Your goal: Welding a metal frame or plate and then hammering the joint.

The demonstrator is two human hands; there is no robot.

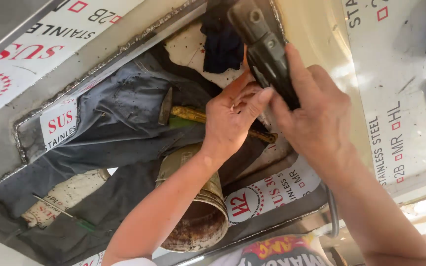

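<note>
Right hand (316, 118) wrapped around the black power tool body (267, 51), fingers curled tight on its grip, thumb along the side. The tool sits upper centre, above the opening in the steel sheet, its head cut off by the top edge. A grey cable (333, 216) hangs below the right wrist. Left hand (230, 120) up against the same tool from the left; its fingers (252, 101) pressed together, tips touching the tool's lower end. What they pinch, if anything, cannot be told.

One rusty, dented round metal bucket (196, 216) lies tilted under the left forearm, mouth toward the camera; inside only rust-brown wall shows, contents not clear. One stainless steel sheet with printed film (400, 98) surrounds a rough-cut opening with a welded edge. Through the opening: dark grey trousers (119, 123) of a person, one hammer with a yellow handle (188, 114) lying on them just left of the left hand, one dark blue cloth (221, 44) near the top. One thin green-handled rod (67, 214) lies lower left.
</note>
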